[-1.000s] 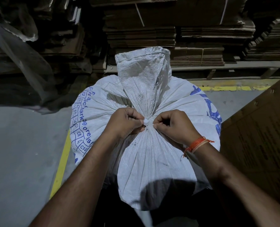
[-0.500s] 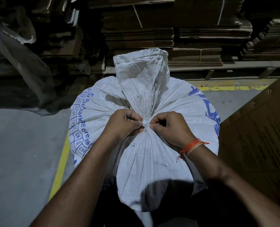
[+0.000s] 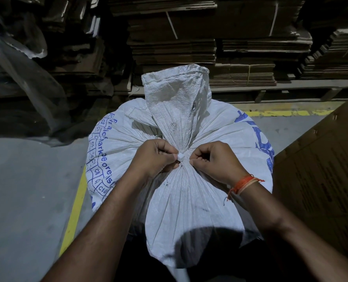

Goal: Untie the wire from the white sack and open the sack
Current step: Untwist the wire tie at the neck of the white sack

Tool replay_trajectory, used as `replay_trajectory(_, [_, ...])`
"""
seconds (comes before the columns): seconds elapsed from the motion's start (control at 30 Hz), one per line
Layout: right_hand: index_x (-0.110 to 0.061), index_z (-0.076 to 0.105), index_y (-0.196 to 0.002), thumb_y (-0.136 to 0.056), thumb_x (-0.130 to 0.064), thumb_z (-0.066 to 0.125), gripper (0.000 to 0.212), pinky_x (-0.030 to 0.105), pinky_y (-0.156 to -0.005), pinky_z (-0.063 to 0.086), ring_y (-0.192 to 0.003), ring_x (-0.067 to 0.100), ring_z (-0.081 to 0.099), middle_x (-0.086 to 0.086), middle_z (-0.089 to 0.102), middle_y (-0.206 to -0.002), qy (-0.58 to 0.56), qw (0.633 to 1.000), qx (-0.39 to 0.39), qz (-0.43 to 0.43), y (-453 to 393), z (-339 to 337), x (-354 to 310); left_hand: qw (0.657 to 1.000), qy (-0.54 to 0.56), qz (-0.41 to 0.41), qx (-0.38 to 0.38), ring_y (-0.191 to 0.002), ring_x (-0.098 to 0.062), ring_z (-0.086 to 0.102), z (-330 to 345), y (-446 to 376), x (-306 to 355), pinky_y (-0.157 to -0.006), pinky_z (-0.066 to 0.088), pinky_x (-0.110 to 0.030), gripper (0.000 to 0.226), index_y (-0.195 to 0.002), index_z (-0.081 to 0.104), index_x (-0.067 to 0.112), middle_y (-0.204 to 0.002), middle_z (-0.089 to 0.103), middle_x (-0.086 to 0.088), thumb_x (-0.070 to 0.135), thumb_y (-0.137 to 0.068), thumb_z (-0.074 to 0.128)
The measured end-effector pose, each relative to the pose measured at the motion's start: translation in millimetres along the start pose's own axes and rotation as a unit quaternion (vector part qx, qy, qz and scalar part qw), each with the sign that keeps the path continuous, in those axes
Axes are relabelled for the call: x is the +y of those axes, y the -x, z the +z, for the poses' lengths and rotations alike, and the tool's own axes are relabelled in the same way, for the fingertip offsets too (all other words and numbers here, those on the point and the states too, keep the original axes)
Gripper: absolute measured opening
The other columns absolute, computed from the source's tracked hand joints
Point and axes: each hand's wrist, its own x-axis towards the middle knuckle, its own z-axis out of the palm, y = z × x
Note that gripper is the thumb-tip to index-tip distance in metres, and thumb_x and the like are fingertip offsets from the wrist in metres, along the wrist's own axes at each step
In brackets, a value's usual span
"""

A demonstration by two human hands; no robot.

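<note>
A full white woven sack (image 3: pixel 189 200) with blue print stands upright in front of me. Its top is gathered into a tight neck, and the loose mouth (image 3: pixel 177 94) stands up behind it. A small white tie (image 3: pixel 180 156) sits at the neck, the wire itself barely visible. My left hand (image 3: pixel 154 157) is pinched at the neck's left side, fingers closed on the tie. My right hand (image 3: pixel 215 161) pinches the neck from the right; an orange thread band circles that wrist.
Stacks of flattened cardboard (image 3: pixel 189 37) on a pallet fill the background. A large brown carton (image 3: pixel 321 180) stands close on the right. Clear plastic sheeting (image 3: pixel 26 78) hangs at the left. Yellow floor lines (image 3: pixel 75 210) run along the grey concrete floor.
Both hands stay pinched at the sack's neck, with only small finger shifts. The white tie shows a little more between them. The sack has not opened.
</note>
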Motion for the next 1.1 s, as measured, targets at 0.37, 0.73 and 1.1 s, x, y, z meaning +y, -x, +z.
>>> replay_trajectory(0.37, [-0.017,0.078,-0.076,-0.083,-0.013,0.077,0.008,0.012,-0.063,0.049,-0.068,0.013,0.069,-0.001,0.076,-0.071,0.009,1.000,0.006,-0.006,0.3,3.6,-1.7,1.000,-0.013,0.005,-0.001,-0.071,-0.031,0.074,-0.1,0.3,1.0,-0.066,0.064,-0.035,0.015,-0.101,0.067,-0.015,-0.095,0.071,-0.041,-0.007,-0.089,0.073])
replay_trajectory(0.73, [-0.015,0.078,-0.075,-0.082,-0.013,0.076,0.008,0.007,-0.060,0.044,-0.060,0.005,0.062,-0.001,0.074,-0.067,-0.001,0.999,0.033,0.001,1.6,11.2,-5.1,1.000,0.002,-0.001,-0.004,-0.070,-0.030,0.074,0.0,0.0,0.7,-0.064,0.064,-0.032,0.013,-0.099,0.068,-0.013,-0.082,0.071,-0.029,-0.007,-0.089,0.073])
replay_trajectory(1.1, [-0.021,0.080,-0.075,-0.083,-0.016,0.079,0.009,0.007,-0.062,0.047,-0.067,0.001,0.068,-0.006,0.077,-0.072,0.002,1.000,-0.016,-0.003,2.9,-4.6,-2.5,1.000,0.010,0.002,-0.012,-0.064,-0.024,0.074,0.0,-1.1,-0.5,-0.069,0.065,-0.035,0.009,-0.096,0.069,-0.012,-0.088,0.069,-0.039,-0.008,-0.089,0.073])
